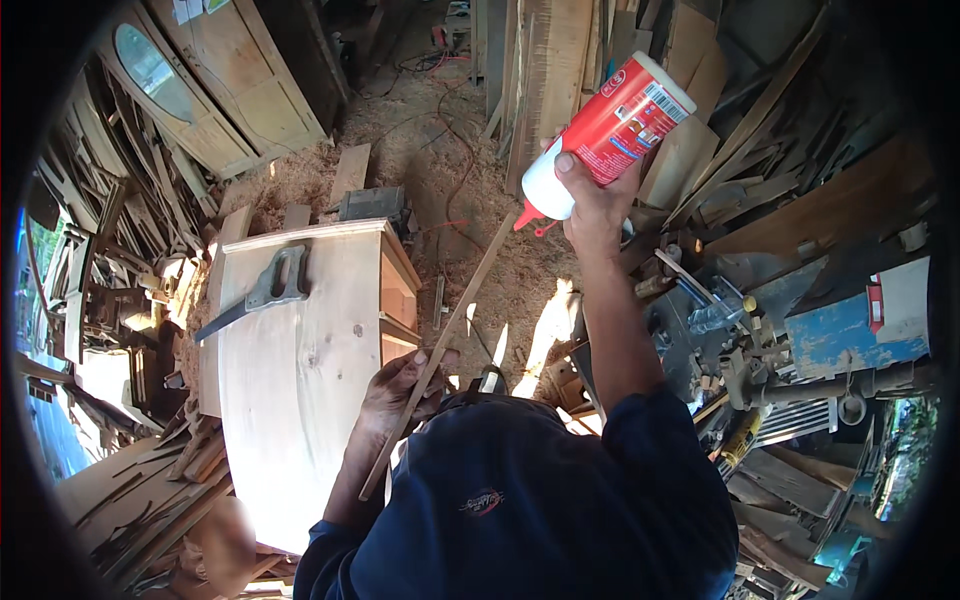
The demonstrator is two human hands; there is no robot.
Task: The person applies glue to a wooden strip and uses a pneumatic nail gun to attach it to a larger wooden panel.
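A long thin wooden strip (462, 305) slants up and away from my body, with my left hand (393, 395) closed around it near its lower part. My right hand (598, 205) grips a red and white glue bottle (625, 125), tipped so its red nozzle points down. The nozzle tip is close to the strip's far end; whether they touch I cannot tell. A small red cap hangs beside the nozzle. To the left of my left hand is a pale wooden cabinet (300, 390), and a handsaw (280, 282) lies flat on its top.
Leaning doors (215, 95) stand at the far left. Boards (560, 70) are propped up at the back. A cluttered bench (700, 320) with tools is on my right. Shavings and a cable (462, 150) lie on the floor. Scrap wood fills the left side.
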